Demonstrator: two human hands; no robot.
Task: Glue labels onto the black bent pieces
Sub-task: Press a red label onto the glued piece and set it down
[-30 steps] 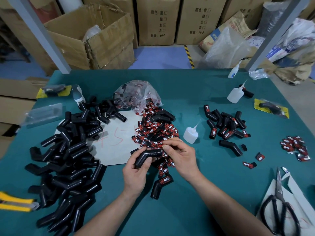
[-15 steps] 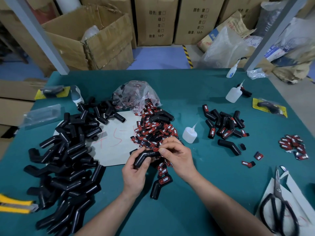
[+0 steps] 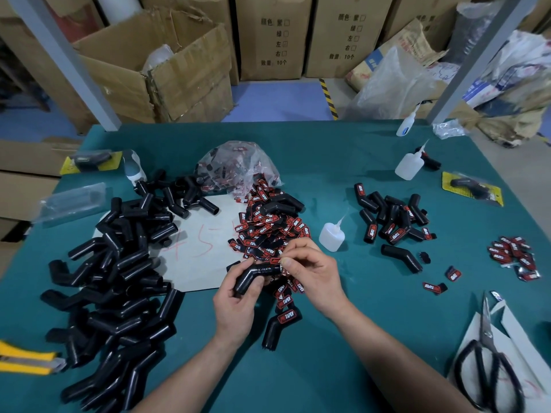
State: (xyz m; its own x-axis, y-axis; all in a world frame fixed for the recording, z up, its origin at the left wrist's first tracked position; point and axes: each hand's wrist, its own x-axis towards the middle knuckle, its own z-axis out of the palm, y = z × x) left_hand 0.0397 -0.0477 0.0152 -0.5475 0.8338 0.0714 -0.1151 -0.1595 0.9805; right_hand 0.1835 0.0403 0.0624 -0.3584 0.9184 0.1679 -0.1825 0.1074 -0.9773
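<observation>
In the head view I am having trouble reading the right hand [image 3: 313,272]: its fingertips [image 3: 286,262] are pinching together on a small red-edged bit [image 3: 275,260], mostly covered by the thumb, and I cannot tell whether it is a label. The yellow knife [image 3: 26,357] is being cut off by the left edge and the scissors [image 3: 489,371] by the bottom one. The heap of bent pieces [image 3: 113,278] is crowding the left side, while bare green surface [image 3: 328,368] is lying open between the forearms, down to the near edge. The left hand [image 3: 238,302] is gripping the black bent piece [image 3: 256,274], fingers curled round its lower leg. The upper leg is pointing right, its end touching the right fingertips, just at the near fringe of the label heap [image 3: 268,225].
</observation>
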